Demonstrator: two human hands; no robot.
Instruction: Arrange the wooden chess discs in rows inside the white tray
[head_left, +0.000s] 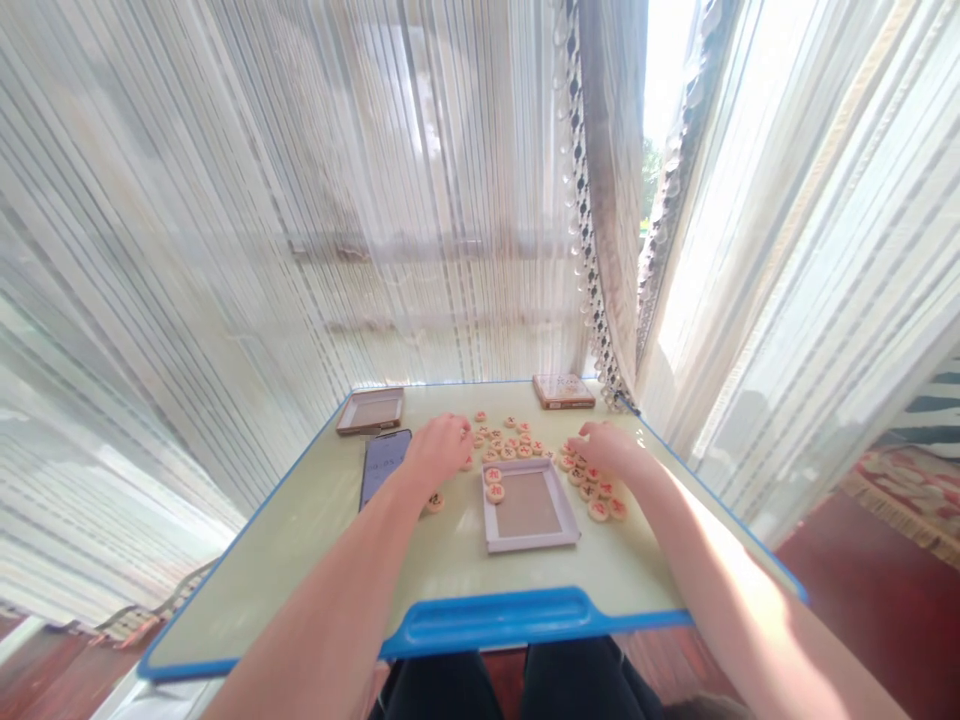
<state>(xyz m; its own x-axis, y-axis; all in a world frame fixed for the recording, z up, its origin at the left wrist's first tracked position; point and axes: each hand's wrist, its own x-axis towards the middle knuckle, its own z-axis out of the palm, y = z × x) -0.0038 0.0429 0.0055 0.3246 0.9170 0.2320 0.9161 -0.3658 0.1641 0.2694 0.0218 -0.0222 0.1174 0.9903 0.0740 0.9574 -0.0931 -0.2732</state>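
Over the left part of a spread of round xiangqi pieces [512,452] is my left hand [442,445], its fingers bent and apart beside a piece. My right hand [609,447] reaches over the right-hand cluster of pieces [589,490], fingertips loosely curved at its far edge; the palm hides some of them. Between my hands a shallow open box tray [529,546] lies on the table. Two pieces with red characters [494,484] sit along its left side. One loose piece [435,502] lies beside my left forearm.
A phone [381,465] with its screen lit lies left of my left hand. Farther back are another shallow tray [371,410] at the left and a closed flat box [564,391] at the right. The pale tabletop [300,570] has a raised blue edge [495,612]. Striped curtains [450,200] hang behind.
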